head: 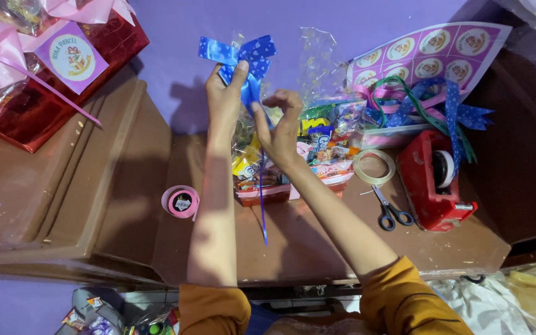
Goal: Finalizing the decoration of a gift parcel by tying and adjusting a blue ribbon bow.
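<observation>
My left hand (224, 93) pinches a blue ribbon bow with white hearts (238, 53) at its knot, held up above a cellophane-wrapped parcel of snacks (268, 170). My right hand (280, 124) has its fingers curled on the ribbon just below the bow, at the gathered neck of the clear wrap. A thin blue ribbon tail (262, 211) hangs down over the parcel's front and the brown table (317, 232). Both sleeves are orange.
A red tape dispenser (435, 183), scissors (391, 212) and a clear tape roll (374, 166) lie to the right. A pink ribbon spool (181, 201) sits left. A finished red parcel with pink bows (44, 68) stands far left. Loose ribbons (423, 102) and a sticker sheet (435, 53) lie behind.
</observation>
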